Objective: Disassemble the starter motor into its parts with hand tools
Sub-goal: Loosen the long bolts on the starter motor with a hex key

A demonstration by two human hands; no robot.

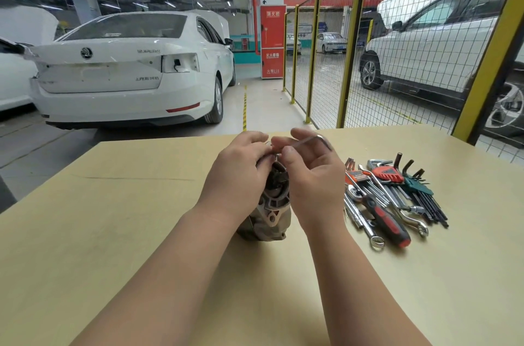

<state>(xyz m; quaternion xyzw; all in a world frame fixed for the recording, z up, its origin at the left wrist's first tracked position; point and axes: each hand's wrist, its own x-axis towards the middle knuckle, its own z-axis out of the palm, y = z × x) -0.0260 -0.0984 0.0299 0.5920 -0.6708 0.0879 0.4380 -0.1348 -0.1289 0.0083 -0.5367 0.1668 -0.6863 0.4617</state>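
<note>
The grey metal starter motor [272, 209] lies on the table [113, 218] between my forearms, its open nose housing and dark pinion facing up towards me. My left hand [241, 170] curls over the motor's far end, and its fingertips meet those of the other hand there. My right hand [309, 172] pinches a silver L-shaped hex key [314, 140], whose bent end sticks out to the right above my palm. The key's tip and the motor's far end are hidden behind my fingers.
A pile of tools lies right of the motor: a ratchet with a red and black handle [385, 218], spanners [365, 221], and hex key sets in a red holder [388, 172] and a green holder [419, 187]. A yellow mesh fence [351, 42] stands beyond the table; cars are parked behind.
</note>
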